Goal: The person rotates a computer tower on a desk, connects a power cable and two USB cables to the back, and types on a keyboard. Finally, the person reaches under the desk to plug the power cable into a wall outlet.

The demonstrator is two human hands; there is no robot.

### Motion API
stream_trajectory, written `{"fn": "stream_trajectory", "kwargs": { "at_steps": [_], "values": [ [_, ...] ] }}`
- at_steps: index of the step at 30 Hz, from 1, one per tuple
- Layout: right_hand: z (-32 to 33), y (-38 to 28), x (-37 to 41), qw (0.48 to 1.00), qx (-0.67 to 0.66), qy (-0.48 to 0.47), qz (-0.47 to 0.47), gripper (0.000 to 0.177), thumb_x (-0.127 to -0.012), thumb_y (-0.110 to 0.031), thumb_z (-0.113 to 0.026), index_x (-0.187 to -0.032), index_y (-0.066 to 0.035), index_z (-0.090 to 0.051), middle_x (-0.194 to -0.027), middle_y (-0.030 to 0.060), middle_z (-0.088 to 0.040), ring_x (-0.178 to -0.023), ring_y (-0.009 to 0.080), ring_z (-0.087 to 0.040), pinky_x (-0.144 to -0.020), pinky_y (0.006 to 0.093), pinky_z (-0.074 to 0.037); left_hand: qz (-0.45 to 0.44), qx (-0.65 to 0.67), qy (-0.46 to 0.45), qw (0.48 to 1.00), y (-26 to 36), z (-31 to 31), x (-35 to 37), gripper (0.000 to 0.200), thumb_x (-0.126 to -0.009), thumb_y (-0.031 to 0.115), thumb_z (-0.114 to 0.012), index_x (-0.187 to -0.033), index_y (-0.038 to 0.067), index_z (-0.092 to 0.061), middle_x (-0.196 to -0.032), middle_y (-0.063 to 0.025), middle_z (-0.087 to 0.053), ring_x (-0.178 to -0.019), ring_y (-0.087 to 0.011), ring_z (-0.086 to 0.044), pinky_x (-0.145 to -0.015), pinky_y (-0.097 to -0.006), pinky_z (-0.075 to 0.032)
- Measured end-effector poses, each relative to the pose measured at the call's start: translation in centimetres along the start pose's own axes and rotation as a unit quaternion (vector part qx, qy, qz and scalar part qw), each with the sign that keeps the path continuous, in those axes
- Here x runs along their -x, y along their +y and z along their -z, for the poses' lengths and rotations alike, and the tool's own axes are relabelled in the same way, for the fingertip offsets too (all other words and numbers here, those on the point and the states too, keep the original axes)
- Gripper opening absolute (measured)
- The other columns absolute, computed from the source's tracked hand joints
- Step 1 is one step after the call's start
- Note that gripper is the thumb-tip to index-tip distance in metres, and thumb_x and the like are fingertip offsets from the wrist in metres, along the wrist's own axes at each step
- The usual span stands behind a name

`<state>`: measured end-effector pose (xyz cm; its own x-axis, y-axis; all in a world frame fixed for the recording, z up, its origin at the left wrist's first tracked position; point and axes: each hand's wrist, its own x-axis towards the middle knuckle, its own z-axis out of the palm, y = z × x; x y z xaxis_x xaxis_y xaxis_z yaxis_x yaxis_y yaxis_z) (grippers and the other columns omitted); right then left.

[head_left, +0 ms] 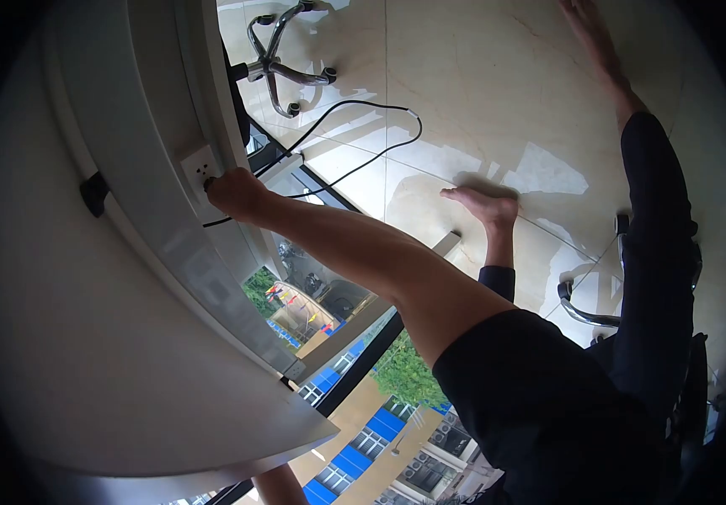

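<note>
Right hand (232,194) is bunched shut on a plug (209,183) pressed against the socket (200,171). The arm looks fully stretched, probably to reach it. The cable (371,103) loops away behind the wrist (left hand out of view).

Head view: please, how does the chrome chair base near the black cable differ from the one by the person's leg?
The chrome chair base near the black cable shows several spokes and black castors, in the open; the chrome chair base by the dark trouser leg shows just a curved spoke, the rest hidden. Both are shiny metal.
</note>
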<state>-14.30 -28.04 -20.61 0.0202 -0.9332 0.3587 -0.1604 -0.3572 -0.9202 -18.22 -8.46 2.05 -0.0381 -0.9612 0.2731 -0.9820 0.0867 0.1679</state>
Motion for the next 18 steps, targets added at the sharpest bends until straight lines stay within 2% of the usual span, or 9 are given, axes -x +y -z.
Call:
{"fn": "stream_trajectory", "kwargs": {
  "at_steps": [5,7,8,10,12,13,15,16,18],
  "values": [
    [-0.3,-0.3,-1.4,0.999,0.036,0.010,0.011,0.006,-0.077,-0.010,-0.079,-0.082,-0.006,-0.078,-0.083,0.0131,-0.079,-0.084,0.0324,-0.080,-0.071,0.0420,-0.064,0.003,-0.001,0.005,1.000,0.2,0.2,0.4,0.061,-0.109,0.040,-0.055,-0.152,-0.003,-0.046,-0.136,-0.0206,-0.060,-0.120,-0.0261,-0.061,-0.102,-0.0403,-0.050],
    [1.9,3.4,0.4,0.999,0.031,0.025,-0.012,0.023,-0.083,-0.022,-0.071,-0.099,-0.006,-0.067,-0.102,0.0136,-0.067,-0.100,0.0327,-0.068,-0.083,0.0441,-0.055,-0.002,-0.008,0.006,1.000,-0.1,-0.1,0.2,0.061,-0.109,0.040,-0.055,-0.152,-0.003,-0.045,-0.136,-0.0207,-0.059,-0.121,-0.0263,-0.061,-0.102,-0.0405,-0.049],
    [4.8,6.6,2.0,0.998,0.012,0.037,-0.040,0.031,-0.086,-0.028,-0.067,-0.108,-0.007,-0.062,-0.111,0.0138,-0.061,-0.108,0.0329,-0.062,-0.089,0.0452,-0.050,-0.009,-0.012,0.009,1.000,-0.4,-0.3,-0.2,0.061,-0.109,0.040,-0.055,-0.152,-0.003,-0.045,-0.136,-0.0207,-0.059,-0.121,-0.0264,-0.061,-0.103,-0.0406,-0.049],
    [14.8,14.9,7.2,0.990,-0.022,0.068,-0.119,0.048,-0.092,-0.040,-0.060,-0.126,-0.007,-0.052,-0.130,0.0143,-0.050,-0.124,0.0333,-0.049,-0.101,0.0474,-0.040,-0.061,-0.051,0.017,0.997,-1.2,-1.0,-0.4,0.061,-0.110,0.040,-0.055,-0.152,-0.003,-0.045,-0.137,-0.0207,-0.059,-0.121,-0.0266,-0.060,-0.103,-0.0408,-0.049],
    [30.0,25.3,16.3,0.964,-0.042,0.105,-0.239,0.064,-0.098,-0.052,-0.052,-0.143,-0.008,-0.041,-0.149,0.0147,-0.038,-0.140,0.0336,-0.037,-0.114,0.0495,-0.031,-0.084,-0.070,0.014,0.994,-1.7,-1.1,-0.7,0.061,-0.110,0.040,-0.055,-0.152,-0.003,-0.045,-0.137,-0.0208,-0.059,-0.122,-0.0267,-0.060,-0.103,-0.0410,-0.049],
    [36.9,28.7,20.6,0.951,-0.040,0.121,-0.281,0.073,-0.101,-0.058,-0.049,-0.152,-0.008,-0.036,-0.158,0.0150,-0.032,-0.148,0.0338,-0.031,-0.120,0.0506,-0.026,-0.040,-0.016,0.013,0.999,-1.2,-1.3,-1.1,0.061,-0.110,0.039,-0.054,-0.153,-0.003,-0.044,-0.141,-0.0209,-0.056,-0.125,-0.0278,-0.058,-0.106,-0.0421,-0.047],
    [46.0,30.2,26.0,0.934,-0.020,0.136,-0.329,0.089,-0.107,-0.070,-0.041,-0.170,-0.009,-0.025,-0.177,0.0155,-0.020,-0.163,0.0342,-0.018,-0.132,0.0528,-0.016,0.006,0.017,0.018,1.000,0.0,-1.2,-1.5,0.058,-0.110,0.035,-0.055,-0.152,-0.004,-0.046,-0.145,-0.0223,-0.054,-0.131,-0.0310,-0.056,-0.111,-0.0442,-0.044],
    [46.3,30.2,26.4,0.920,-0.013,0.141,-0.365,0.089,-0.107,-0.070,-0.042,-0.170,-0.008,-0.026,-0.177,0.0156,-0.020,-0.163,0.0347,-0.019,-0.131,0.0533,-0.017,0.028,0.033,0.022,0.999,0.6,-1.1,-1.6,0.057,-0.110,0.032,-0.056,-0.151,-0.005,-0.046,-0.148,-0.0229,-0.053,-0.133,-0.0326,-0.055,-0.113,-0.0453,-0.042],
    [46.0,26.1,24.6,0.895,-0.014,0.148,-0.420,0.090,-0.107,-0.069,-0.043,-0.169,-0.007,-0.026,-0.177,0.0159,-0.020,-0.162,0.0357,-0.021,-0.130,0.0542,-0.020,-0.014,-0.040,0.037,0.998,1.0,-0.9,-1.8,0.055,-0.110,0.032,-0.055,-0.151,-0.003,-0.047,-0.148,-0.0234,-0.053,-0.137,-0.0341,-0.054,-0.117,-0.0444,-0.039]
  ]
}}
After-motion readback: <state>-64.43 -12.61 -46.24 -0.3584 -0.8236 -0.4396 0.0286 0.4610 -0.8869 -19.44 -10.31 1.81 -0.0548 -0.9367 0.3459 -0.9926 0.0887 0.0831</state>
